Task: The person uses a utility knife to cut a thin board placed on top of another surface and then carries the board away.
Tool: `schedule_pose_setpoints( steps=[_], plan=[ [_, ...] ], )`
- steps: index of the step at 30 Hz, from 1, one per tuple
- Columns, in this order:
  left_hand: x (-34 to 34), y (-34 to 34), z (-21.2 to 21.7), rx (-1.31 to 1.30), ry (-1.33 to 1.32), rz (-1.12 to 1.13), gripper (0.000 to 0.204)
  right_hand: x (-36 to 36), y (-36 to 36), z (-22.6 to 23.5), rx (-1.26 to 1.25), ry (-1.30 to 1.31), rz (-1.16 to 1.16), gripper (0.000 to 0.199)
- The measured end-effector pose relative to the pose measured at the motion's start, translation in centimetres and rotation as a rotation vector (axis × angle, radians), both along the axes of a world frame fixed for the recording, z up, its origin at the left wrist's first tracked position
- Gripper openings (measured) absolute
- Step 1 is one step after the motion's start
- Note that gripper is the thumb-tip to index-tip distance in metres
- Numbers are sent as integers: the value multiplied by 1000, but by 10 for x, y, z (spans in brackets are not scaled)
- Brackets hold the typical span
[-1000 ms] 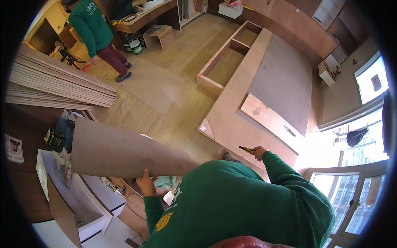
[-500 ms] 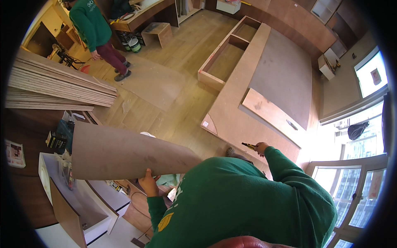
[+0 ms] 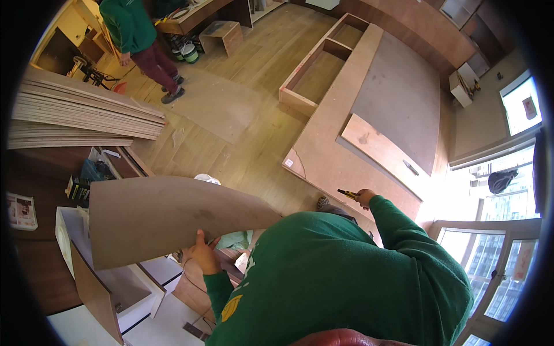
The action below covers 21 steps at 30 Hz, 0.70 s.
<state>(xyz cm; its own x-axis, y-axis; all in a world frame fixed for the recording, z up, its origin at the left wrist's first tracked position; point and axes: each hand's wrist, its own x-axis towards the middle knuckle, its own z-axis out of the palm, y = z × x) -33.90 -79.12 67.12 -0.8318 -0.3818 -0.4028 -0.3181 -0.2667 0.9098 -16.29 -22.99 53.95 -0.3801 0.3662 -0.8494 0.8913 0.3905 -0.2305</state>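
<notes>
My left hand (image 3: 203,254) grips the lower edge of a thin, bent brown sheet of board (image 3: 167,216) that stretches off to my left. My right hand (image 3: 365,198) is closed around a small yellow-and-black tool (image 3: 347,194), held over the near edge of a large brown panel (image 3: 323,150) lying on the floor. Green sleeves cover both of my arms. A shorter plank (image 3: 378,149) rests on top of that panel.
Another person in a green top (image 3: 135,29) stands at the upper left beside a stack of plywood sheets (image 3: 81,112). A wooden frame with compartments (image 3: 320,63) lies on the floor. A white cabinet (image 3: 109,282) sits below the sheet. Windows (image 3: 490,277) line the right.
The view has drifted a little. My right hand with the tool and my left hand on the sheet hold about the same places. The other person has shifted slightly.
</notes>
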Motion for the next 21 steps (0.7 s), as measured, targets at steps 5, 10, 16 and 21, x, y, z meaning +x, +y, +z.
schedule_pose_setpoints(
  steps=[5,10,16,21],
  plan=[
    [-7,46,41,106,84,47,34,13,7,-4,33,142,-327,24],
    [-25,98,53,282,243,-20,39,-25,-11,35,-355,363,-794,31],
    [-50,210,53,287,284,-48,56,-95,-42,77,-993,471,-871,21],
    [-74,310,33,307,287,-130,60,-157,-32,88,-1249,569,-689,53]
  ],
)
